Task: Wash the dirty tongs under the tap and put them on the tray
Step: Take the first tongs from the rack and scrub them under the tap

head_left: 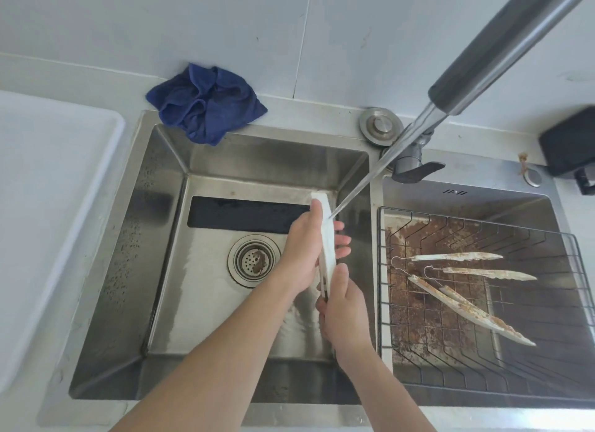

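White plastic tongs (327,238), long and flat, stand nearly upright over the steel left basin (167,270), tips up under the thin water stream (360,186); the left hand (302,251) wraps the blades, fingers curled around; the right hand (343,312) grips the hinge end; two rust-stained tongs (463,283) lie in the wire rack (383,302); the smooth white tray (48,206) sits left on the desk.

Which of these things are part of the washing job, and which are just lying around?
In the job: white tongs held by left hand and right hand, tap, dirty tongs in wire basket, tray.
Lying about: blue cloth, black box.
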